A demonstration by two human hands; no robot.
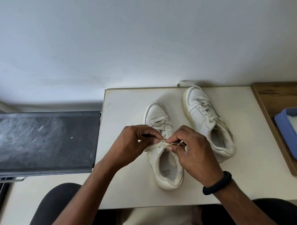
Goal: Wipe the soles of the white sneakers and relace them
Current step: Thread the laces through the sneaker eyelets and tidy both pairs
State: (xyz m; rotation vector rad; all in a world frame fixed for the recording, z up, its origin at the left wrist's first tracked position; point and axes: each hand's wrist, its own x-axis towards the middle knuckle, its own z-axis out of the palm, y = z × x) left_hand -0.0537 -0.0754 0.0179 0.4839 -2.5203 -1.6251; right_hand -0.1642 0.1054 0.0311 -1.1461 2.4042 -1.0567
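- Both sneakers sit upright on the white table (pixel 124 113), toes pointing away from the person.
- The near sneaker (pixel 156 113) is right under both hands, with the collar opening just behind them.
- The left hand (pixel 135 143) pinches the lace (pixel 153 146) by the top eyelets, fingers curled tight on it.
- The right hand (pixel 193 149) pinches the same lace from the other side, and the fingertips of the two hands almost meet.
- The other sneaker (pixel 202 113) is off to the right, already laced and untouched.
- A blue tray (pixel 284 133) sits on a wooden board (pixel 269 97) at the far right.
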